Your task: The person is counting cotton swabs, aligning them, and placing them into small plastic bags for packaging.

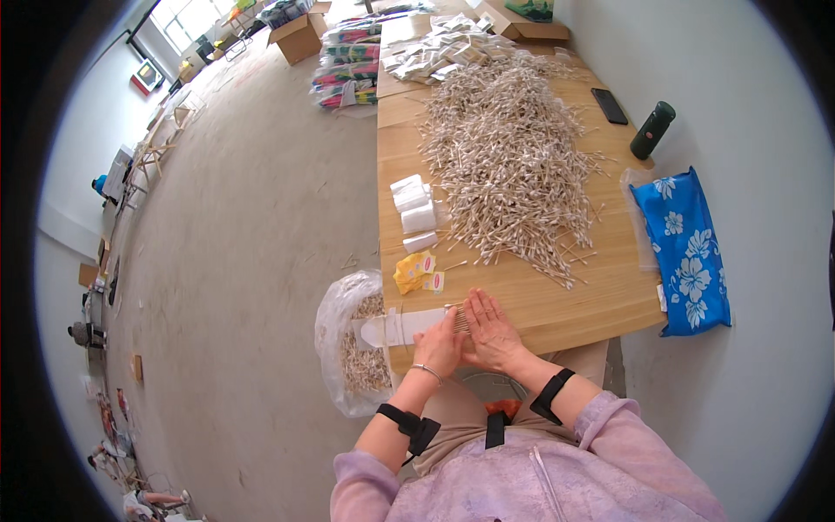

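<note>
At the table's near edge, my left hand [437, 346] is closed around the end of a translucent white plastic bag [423, 324] lying flat. A small row of cotton swabs [461, 320] shows between my two hands, sticks lying side by side. My right hand [491, 329] lies flat with fingers stretched out, its edge against these swabs. Part of the swabs is hidden under my fingers. Farther back spreads a large heap of loose cotton swabs [513, 157]. Left of the heap are stacked white packets [414, 204], with yellow printed cards [416, 271] nearer to me.
A clear sack of cotton swabs [361, 348] hangs by the table's left edge. Along the right side are a black phone [609, 105], a dark green bottle [652, 130] and a blue flowered pouch [687, 252]. Filled white packets [448, 48] pile up at the far end, near a cardboard box [539, 32].
</note>
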A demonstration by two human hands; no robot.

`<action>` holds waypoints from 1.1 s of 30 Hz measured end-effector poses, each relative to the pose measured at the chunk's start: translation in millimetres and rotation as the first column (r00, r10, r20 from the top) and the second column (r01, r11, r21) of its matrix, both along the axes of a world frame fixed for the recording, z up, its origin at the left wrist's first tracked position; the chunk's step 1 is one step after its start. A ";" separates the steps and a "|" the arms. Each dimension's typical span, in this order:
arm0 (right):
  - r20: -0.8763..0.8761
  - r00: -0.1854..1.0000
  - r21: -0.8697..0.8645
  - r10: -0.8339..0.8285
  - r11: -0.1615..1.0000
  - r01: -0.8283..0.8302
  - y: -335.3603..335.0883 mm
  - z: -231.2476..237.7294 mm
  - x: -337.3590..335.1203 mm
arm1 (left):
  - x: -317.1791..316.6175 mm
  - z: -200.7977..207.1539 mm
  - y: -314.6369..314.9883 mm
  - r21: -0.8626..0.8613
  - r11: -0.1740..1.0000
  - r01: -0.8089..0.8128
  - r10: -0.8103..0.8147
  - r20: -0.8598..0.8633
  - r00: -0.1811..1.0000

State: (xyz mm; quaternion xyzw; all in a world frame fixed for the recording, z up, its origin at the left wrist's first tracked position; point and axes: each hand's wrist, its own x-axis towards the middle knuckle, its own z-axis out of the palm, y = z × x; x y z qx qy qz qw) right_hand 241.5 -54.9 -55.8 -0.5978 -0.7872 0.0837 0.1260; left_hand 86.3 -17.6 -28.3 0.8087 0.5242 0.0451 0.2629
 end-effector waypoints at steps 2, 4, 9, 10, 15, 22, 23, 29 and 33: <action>0.037 0.999 -0.006 0.003 1.000 -0.002 1.2 1.2 1.7 | 1.1 1.6 11.5 -0.034 0.999 -0.004 0.002 -0.042 0.999; -0.013 1.000 -0.096 0.004 0.995 -0.005 0.6 7.3 -1.5 | -3.0 -2.0 24.4 0.072 0.989 -0.130 0.119 0.145 0.982; 0.036 0.999 -0.116 -0.006 0.993 0.010 0.9 10.1 -2.7 | 4.5 -10.4 49.0 0.221 0.964 -0.148 0.065 0.344 0.937; 0.058 0.998 -0.137 -0.004 0.991 0.012 1.5 10.8 -4.4 | 4.7 -14.2 51.4 0.139 0.979 -0.147 0.085 0.380 0.921; 0.040 0.999 -0.135 -0.015 0.991 0.020 0.0 9.1 -3.9 | 11.8 -19.4 45.1 0.055 0.960 -0.276 0.215 0.487 0.847; -0.004 1.000 -0.091 -0.028 0.995 0.027 -2.0 4.5 -4.9 | 11.2 -52.0 9.0 -0.046 0.915 -0.401 0.296 0.753 0.588; -0.008 0.999 -0.093 -0.037 0.995 0.036 -3.4 3.0 -5.0 | 14.8 -52.1 7.4 -0.036 0.920 -0.390 0.286 0.744 0.604; -0.001 0.999 -0.115 -0.049 0.992 0.048 -11.9 -1.5 -15.8 | 18.4 -44.7 5.0 0.023 0.941 -0.337 0.228 0.692 0.684; -0.006 0.996 -0.157 -0.088 0.984 0.086 -16.0 3.3 -26.8 | 12.6 -41.0 4.0 0.057 0.948 -0.313 0.200 0.657 0.727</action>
